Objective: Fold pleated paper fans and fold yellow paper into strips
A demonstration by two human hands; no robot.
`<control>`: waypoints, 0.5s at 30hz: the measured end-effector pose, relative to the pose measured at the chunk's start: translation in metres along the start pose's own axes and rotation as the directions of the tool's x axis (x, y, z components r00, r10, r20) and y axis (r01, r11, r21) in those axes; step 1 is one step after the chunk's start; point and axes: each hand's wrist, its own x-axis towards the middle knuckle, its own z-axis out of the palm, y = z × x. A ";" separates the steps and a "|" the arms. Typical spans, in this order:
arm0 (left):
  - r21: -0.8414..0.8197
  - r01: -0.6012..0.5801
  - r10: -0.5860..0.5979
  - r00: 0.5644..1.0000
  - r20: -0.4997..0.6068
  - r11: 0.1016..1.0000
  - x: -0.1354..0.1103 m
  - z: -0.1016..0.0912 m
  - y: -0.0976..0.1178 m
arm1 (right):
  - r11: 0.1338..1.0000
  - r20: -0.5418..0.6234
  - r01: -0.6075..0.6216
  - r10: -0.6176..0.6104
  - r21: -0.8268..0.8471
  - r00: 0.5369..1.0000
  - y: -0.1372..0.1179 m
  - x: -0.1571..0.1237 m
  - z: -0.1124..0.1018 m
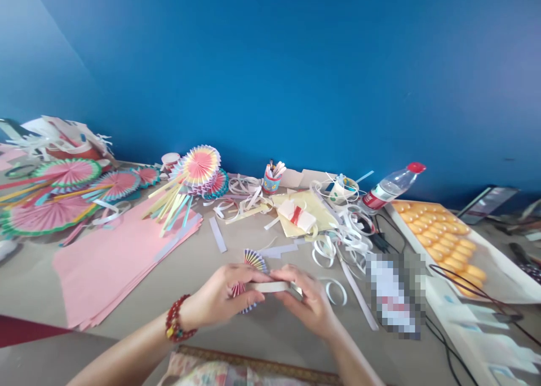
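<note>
My left hand (226, 296), with a red bead bracelet on its wrist, is closed around a small pleated paper fan (253, 260) in pink, yellow and blue. My right hand (306, 301) pinches a white paper strip (270, 287) that runs across between both hands, just in front of the fan. Both hands hover low over the grey table (203, 262) near its front edge.
A stack of pink paper sheets (114, 262) lies to the left, with finished round paper fans (67, 174) and a fan on sticks (198, 166) behind. Curled white strips (338, 239), a pen cup (270, 178), a plastic bottle (391, 187) and a tray of orange pieces (443, 239) are to the right.
</note>
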 end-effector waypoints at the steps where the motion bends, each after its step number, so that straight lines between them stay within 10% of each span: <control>1: 0.000 0.018 -0.018 1.000 -0.008 1.000 -0.001 0.002 0.001 | 1.000 -0.028 -0.006 0.006 0.008 1.000 0.000 -0.001 0.001; 15: -0.167 0.037 -0.068 0.981 -0.184 0.985 -0.007 0.015 0.002 | 0.993 -0.177 0.048 -0.029 0.106 0.984 0.010 -0.013 0.011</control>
